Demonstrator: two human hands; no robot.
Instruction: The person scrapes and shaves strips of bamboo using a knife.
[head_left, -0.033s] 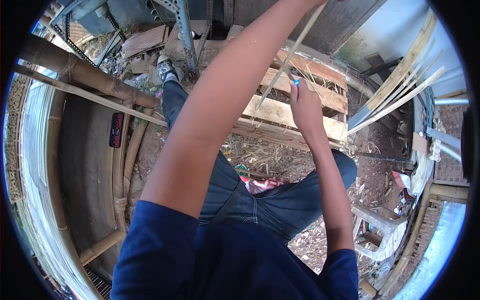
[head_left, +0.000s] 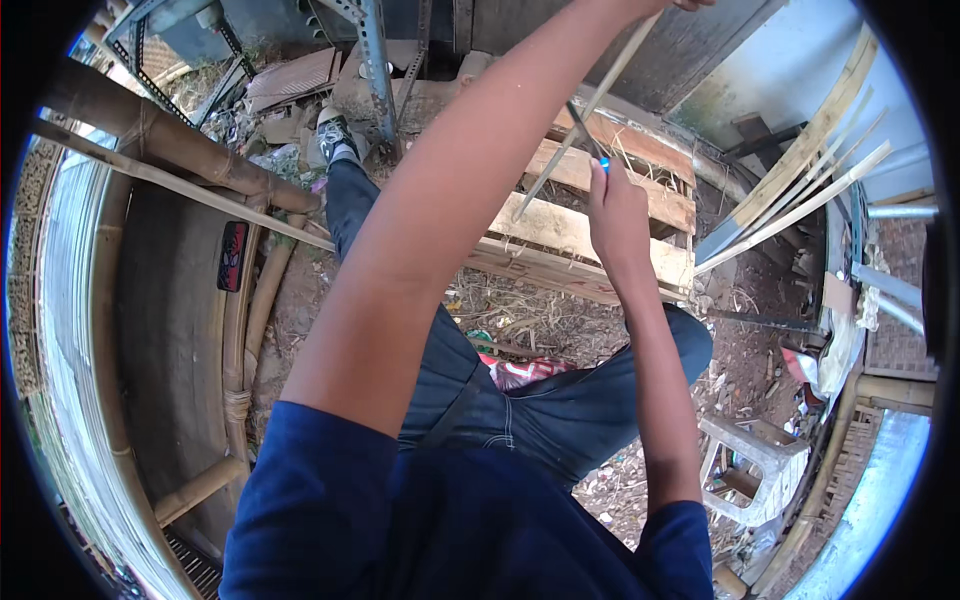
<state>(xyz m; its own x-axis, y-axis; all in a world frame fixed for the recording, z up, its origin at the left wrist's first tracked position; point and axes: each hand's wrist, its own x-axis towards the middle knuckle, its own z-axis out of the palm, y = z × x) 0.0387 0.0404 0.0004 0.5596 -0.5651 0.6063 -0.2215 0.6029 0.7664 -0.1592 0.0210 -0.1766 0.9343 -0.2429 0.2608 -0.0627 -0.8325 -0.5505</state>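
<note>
My left arm reaches up across the view, and my left hand (head_left: 686,4) is mostly cut off by the top edge. Its curled fingers are at the upper end of a thin bamboo strip (head_left: 598,95), which slants down with its lower end against the wooden pallet (head_left: 555,222). In my closed right hand (head_left: 619,212) is a knife (head_left: 582,128); a blue band shows by the thumb and the dark blade points up and left, across or close beside the strip. Whether blade and strip touch, I cannot tell.
Pale split bamboo lengths (head_left: 795,175) lean at the right. A worn plastic stool (head_left: 757,470) stands at lower right. At left, a phone (head_left: 232,256) with a red and black case rests on a bamboo frame (head_left: 232,340). Shavings (head_left: 520,325) litter the ground before the pallet.
My right hand has shifted slightly right with the knife, and more of its dark blade shows. My left hand and the strip's upper end have moved a little to the right.
</note>
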